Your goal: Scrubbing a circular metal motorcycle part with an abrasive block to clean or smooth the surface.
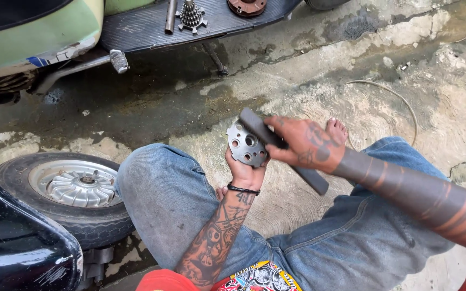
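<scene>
Left hand [247, 171] is gripping a round perforated metal plate [245, 144] from below, holding it upright above the knees. Right hand [304, 144] is closing around a dark flat bar [276, 143], laying it across the plate's face. Scooter wheel [76, 186] is lying well left of the left hand.

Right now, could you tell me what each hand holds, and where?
Left hand grips the round metal plate by its lower edge; right hand holds the dark bar around its middle.
</scene>
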